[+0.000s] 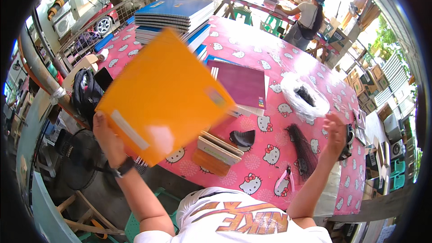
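Observation:
My left hand (106, 132) grips an orange notebook (166, 103) by its near left corner, and the notebook is tilted up over the table and slightly blurred. My right hand (335, 132) is raised over the table's right side with fingers apart and nothing in it. Beyond the orange notebook stands a tall stack of blue spiral notebooks (175, 11). A purple notebook (240, 83) lies on loose sheets to its right. Between my hands are a wooden block (218, 150), a curved black piece (243, 138), a bundle of black spiral coils (302, 150) and pink-handled pliers (284, 179).
A clear plastic bag (306, 96) holding black material lies right of the purple notebook on the pink patterned tablecloth (252, 166). A black fan (81, 159) and a backpack (86, 91) are at left. Two people (310, 15) are at a far table. Cardboard boxes (366, 83) stand at right.

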`<action>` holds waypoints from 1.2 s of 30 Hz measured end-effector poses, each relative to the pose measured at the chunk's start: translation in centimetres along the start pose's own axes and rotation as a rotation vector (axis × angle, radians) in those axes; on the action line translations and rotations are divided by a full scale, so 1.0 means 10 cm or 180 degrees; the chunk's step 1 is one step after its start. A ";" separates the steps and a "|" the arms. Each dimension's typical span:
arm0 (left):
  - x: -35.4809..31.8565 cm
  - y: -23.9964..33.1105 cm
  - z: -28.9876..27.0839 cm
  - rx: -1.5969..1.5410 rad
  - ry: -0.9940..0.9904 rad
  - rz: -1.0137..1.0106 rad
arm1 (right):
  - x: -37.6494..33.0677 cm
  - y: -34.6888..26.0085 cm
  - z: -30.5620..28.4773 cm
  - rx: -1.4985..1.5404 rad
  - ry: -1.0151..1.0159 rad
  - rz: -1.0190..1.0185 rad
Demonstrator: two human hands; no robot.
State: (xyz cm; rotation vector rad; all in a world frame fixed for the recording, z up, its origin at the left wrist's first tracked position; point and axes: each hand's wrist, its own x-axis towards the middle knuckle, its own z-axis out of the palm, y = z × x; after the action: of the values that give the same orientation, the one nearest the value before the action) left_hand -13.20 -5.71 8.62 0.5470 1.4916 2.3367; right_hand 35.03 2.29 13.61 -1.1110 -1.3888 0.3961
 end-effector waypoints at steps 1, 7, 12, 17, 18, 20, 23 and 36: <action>0.19 -0.12 -0.15 0.0349 0.0086 0.0023 | -0.02 0.17 -0.02 -0.0213 -0.0204 -0.0124; 1.09 -1.16 -1.60 0.3418 0.1046 0.0636 | -0.42 0.64 0.59 -0.0390 -0.1261 0.0688; 0.67 -0.87 -1.04 0.4013 0.1000 0.0969 | -0.45 0.76 0.69 -0.0446 -0.1418 0.0670; -0.03 -0.81 -0.17 0.3893 -0.1377 0.2633 | -0.35 0.74 1.22 -0.0920 -0.1692 -0.0602; -0.23 -0.90 -0.02 0.4294 -0.1624 0.2282 | -0.32 0.78 1.38 -0.0942 -0.1758 -0.0751; -0.36 -1.01 0.04 0.4650 -0.1833 0.1960 | -0.28 0.74 1.66 -0.0959 -0.1783 -0.0947; -0.34 -1.13 0.01 0.5237 -0.1557 0.1992 | -0.21 0.76 1.97 -0.1332 -0.1669 -0.1677; -0.32 -1.22 0.02 0.4195 -0.1393 0.2182 | 0.07 0.98 1.68 -0.1165 -0.1884 -0.1213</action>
State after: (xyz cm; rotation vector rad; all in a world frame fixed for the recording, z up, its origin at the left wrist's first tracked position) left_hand -9.56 -2.07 -2.95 1.9269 2.6777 0.9919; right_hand 23.58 13.99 3.02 -1.0224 -2.2204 0.1983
